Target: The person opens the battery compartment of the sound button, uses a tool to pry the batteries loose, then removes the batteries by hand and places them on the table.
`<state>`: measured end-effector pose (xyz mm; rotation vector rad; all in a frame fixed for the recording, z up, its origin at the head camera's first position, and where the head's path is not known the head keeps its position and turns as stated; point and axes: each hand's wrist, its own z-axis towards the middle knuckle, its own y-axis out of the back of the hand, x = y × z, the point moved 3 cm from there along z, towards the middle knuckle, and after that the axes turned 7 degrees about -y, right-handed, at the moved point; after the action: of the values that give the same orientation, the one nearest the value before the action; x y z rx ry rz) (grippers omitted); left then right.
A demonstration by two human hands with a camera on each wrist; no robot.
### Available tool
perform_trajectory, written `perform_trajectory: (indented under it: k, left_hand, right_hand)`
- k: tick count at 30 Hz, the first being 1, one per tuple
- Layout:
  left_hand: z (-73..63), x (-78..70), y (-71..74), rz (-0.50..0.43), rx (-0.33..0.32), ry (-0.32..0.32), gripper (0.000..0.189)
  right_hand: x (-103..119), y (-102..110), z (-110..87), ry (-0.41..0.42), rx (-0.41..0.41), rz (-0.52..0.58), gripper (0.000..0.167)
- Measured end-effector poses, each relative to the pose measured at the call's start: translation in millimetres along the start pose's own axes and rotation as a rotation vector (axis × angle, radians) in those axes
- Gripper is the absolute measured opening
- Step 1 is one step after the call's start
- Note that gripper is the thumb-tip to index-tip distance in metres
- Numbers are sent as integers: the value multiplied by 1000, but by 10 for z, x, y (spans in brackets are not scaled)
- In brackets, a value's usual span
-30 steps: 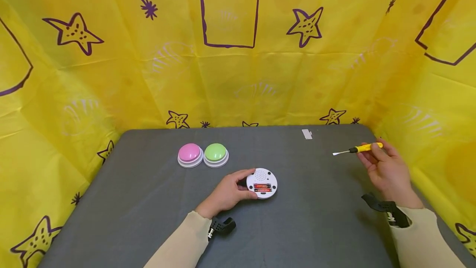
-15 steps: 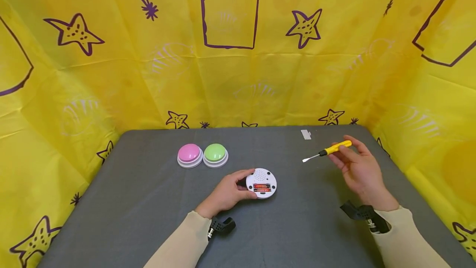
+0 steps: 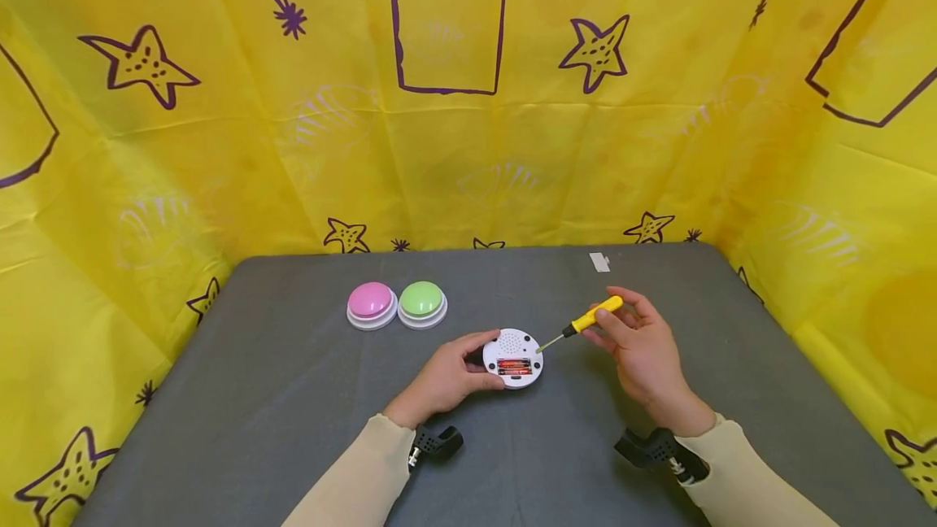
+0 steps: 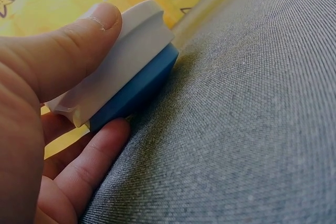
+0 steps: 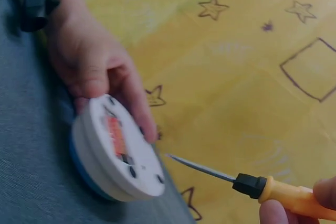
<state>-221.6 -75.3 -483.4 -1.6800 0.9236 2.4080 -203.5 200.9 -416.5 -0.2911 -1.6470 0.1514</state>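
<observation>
My left hand (image 3: 448, 379) grips a round white buzzer button (image 3: 511, 343) by its rim, thumb on one side and fingers on the other. Its underside faces up, showing an uncovered battery compartment with red batteries (image 3: 515, 367) in it. In the left wrist view its blue dome (image 4: 137, 92) points down to the cloth. My right hand (image 3: 650, 358) pinches the yellow handle of a flat-blade screwdriver (image 3: 596, 315). The screwdriver's tip is at the button's right edge in the head view; the right wrist view shows a gap between tip and base.
A pink buzzer button (image 3: 369, 300) and a green buzzer button (image 3: 420, 299) stand side by side at the back left. A small white battery cover (image 3: 599, 262) lies at the back right on the grey tablecloth (image 3: 293, 397). Yellow patterned fabric (image 3: 454, 177) surrounds the table.
My right hand has carried the screwdriver leftward and slightly down, from the far right to the white button's edge. The left hand and its button have stayed in place.
</observation>
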Motion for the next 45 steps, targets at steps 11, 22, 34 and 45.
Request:
perform_trajectory:
  k: [11,22,34,45]
  left_hand:
    - [9,0,10,22,3,-7,76]
    - [-2,10,14,36,-2,-2,77]
    - [20,6,11,67,6,-4,78]
    - [30,-12,12,74,2,-26,80]
  right_hand:
    - [-135,-97,-21,-7,-36,-157,43]
    - [-136,-144,-82,110,-18,-249,44]
    - [-35,-335,-196,359,85,-628,39]
    - [-251,-55,18,43,34,-245,29]
